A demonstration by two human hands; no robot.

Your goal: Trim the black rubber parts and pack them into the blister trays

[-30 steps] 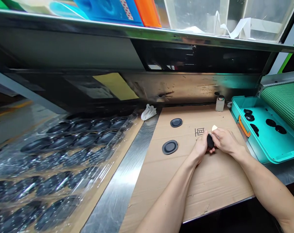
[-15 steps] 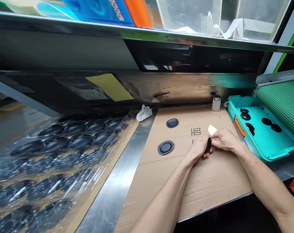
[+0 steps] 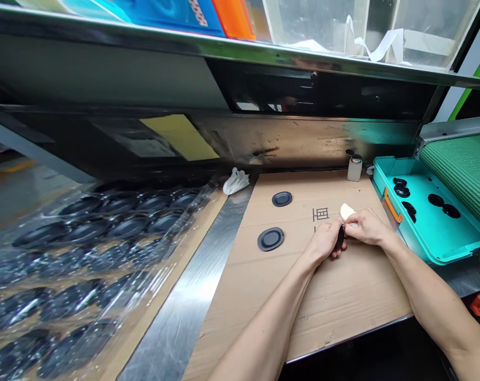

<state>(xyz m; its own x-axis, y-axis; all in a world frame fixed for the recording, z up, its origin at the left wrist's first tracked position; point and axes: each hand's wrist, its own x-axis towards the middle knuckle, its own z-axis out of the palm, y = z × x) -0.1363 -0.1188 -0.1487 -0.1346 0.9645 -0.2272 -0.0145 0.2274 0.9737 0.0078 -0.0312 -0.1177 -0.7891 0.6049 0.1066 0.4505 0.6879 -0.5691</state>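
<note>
Over the right half of a cardboard sheet (image 3: 240, 296) my two hands meet. Closed around a black oval part (image 3: 340, 238), my left hand (image 3: 324, 239) holds it tilted on edge. My right hand (image 3: 365, 226) pinches a cream-coloured piece (image 3: 347, 211), perhaps a cloth or pad, against the top of that part; its exact kind is unclear. Fingers hide much of both things. To the left on the cardboard lie two dark oval parts, one farther back (image 3: 282, 199) and one nearer (image 3: 270, 239).
A turquoise tray (image 3: 434, 254) with several black parts stands right, beside a green conveyor belt (image 3: 462, 164). A small bottle (image 3: 354, 168) stands at the back. Crumpled white cloth (image 3: 236, 181) lies near plastic-covered trays of black parts (image 3: 89, 230) at left. A metal shelf (image 3: 264, 53) overhangs.
The view has shifted very slightly. Both hands keep nearly the same pose, with the black part and the cream piece still held together.
</note>
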